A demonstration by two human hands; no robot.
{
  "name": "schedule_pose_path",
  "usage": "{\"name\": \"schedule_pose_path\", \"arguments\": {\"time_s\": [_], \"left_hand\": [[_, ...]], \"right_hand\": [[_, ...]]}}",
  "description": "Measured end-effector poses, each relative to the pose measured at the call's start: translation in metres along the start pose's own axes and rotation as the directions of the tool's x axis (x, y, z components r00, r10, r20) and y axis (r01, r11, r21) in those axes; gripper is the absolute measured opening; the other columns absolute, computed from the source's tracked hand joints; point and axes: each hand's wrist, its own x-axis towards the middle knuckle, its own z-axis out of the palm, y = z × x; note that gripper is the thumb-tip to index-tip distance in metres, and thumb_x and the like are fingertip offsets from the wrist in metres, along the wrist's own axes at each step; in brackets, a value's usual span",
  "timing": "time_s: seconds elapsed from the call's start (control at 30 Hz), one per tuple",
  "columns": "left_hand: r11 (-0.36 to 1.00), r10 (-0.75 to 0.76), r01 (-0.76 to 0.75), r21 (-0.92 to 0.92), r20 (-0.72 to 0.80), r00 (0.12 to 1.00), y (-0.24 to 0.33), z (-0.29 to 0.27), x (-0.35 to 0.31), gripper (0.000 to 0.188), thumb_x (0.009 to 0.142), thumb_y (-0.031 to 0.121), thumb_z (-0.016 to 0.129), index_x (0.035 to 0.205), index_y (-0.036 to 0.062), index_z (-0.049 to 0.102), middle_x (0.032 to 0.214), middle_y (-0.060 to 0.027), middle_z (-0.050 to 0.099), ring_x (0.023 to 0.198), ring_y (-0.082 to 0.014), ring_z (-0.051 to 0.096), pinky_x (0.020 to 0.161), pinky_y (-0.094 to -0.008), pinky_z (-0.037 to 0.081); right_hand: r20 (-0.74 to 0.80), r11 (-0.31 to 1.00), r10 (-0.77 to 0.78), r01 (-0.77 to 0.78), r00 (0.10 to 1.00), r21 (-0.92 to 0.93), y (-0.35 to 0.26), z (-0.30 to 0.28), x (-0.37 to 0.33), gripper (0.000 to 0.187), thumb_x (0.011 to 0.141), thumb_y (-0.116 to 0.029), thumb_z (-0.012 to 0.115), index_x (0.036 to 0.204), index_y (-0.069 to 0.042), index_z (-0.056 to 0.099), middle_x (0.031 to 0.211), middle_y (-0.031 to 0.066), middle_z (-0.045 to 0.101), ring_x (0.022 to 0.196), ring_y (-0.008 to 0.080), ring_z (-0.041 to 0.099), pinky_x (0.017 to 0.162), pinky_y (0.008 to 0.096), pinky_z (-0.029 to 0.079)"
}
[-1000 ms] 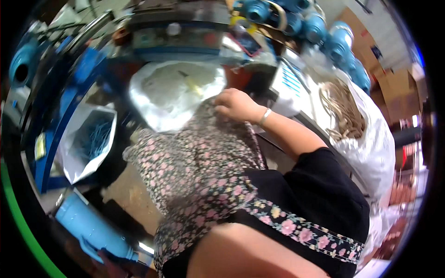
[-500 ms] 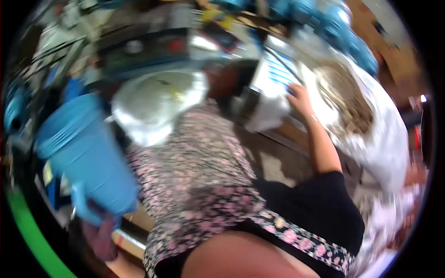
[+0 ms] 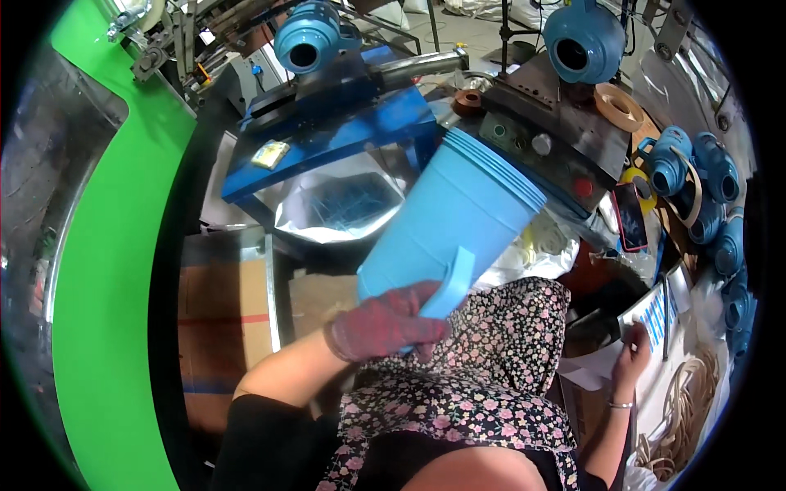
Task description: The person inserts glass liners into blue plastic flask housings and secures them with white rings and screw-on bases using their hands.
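1. The left hand (image 3: 385,323), in a dark red glove, is closed around the lower end of a light blue plastic housing (image 3: 450,221), which tilts up and away from it.
2. The right hand (image 3: 632,350) rests with loosely curled fingers on a sheet of blue labels (image 3: 655,315), well apart from the housing.
3. Beyond the left hand lies a shiny plastic bag (image 3: 344,204).

Your left hand (image 3: 385,323) wore a dark reddish knit glove, its fingers curled closed and pointing toward your right, the back of the hand turned up to the camera. Behind it, your bare left forearm ran down and to your left, bent at the elbow, into a black sleeve. Your right hand (image 3: 632,350) was bare, raised well out to your right, fingers up and lightly bent. A thin bangle circled the wrist just below that hand.
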Motion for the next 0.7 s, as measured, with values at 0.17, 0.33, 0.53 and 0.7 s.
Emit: {"name": "schedule_pose_path", "arguments": {"time_s": [0.17, 0.33, 0.53, 0.7], "left_hand": [[0.996, 0.09, -0.089, -0.022, 0.052, 0.995, -0.015, 0.009, 0.013, 0.048, 0.089, 0.022, 0.066, 0.127, 0.0014, 0.046, 0.088, -0.0042, 0.059, 0.08, -0.0125, 0.06, 0.066, -0.026, 0.051], [0.968, 0.082, -0.082, -0.237, -0.013, 0.997, -0.015, 0.017, 0.01, 0.042, 0.087, 0.017, 0.065, 0.123, 0.0023, 0.048, 0.09, -0.0051, 0.059, 0.08, -0.0138, 0.058, 0.07, -0.027, 0.049], [0.911, -0.022, -0.015, -0.412, -0.084, 0.996, -0.008, 0.026, 0.014, 0.045, 0.084, 0.013, 0.064, 0.124, 0.0023, 0.045, 0.092, -0.0077, 0.058, 0.081, -0.0165, 0.058, 0.071, -0.0301, 0.05], [0.973, -0.063, 0.033, -0.226, -0.126, 0.99, -0.011, 0.029, 0.02, 0.039, 0.085, 0.011, 0.063, 0.119, 0.0008, 0.047, 0.09, -0.0078, 0.059, 0.079, -0.0177, 0.06, 0.072, -0.0309, 0.051]], "right_hand": [[0.272, 0.806, -0.213, 0.011, 0.939, 0.592, -0.152, 0.089, 0.007, 0.034, 0.086, 0.007, 0.054, 0.117, -0.004, 0.045, 0.099, 0.0064, 0.053, 0.089, 0.012, 0.054, 0.081, 0.0255, 0.045], [0.373, 0.755, -0.435, 0.106, 0.819, 0.648, -0.235, 0.137, 0.035, 0.026, 0.086, 0.001, 0.062, 0.104, -0.004, 0.044, 0.093, 0.0044, 0.054, 0.082, 0.0099, 0.054, 0.074, 0.025, 0.046], [0.481, 0.779, -0.439, 0.056, 0.759, 0.624, -0.248, 0.161, 0.047, 0.025, 0.089, -0.001, 0.063, 0.099, -0.006, 0.041, 0.095, 0.0021, 0.053, 0.085, 0.0077, 0.051, 0.072, 0.0237, 0.045], [0.303, 0.766, -0.526, 0.287, 0.794, 0.576, -0.258, 0.171, 0.047, 0.029, 0.083, -0.011, 0.068, 0.096, -0.003, 0.043, 0.082, 0.013, 0.061, 0.073, 0.0294, 0.063, 0.065, 0.037, 0.05]]}}
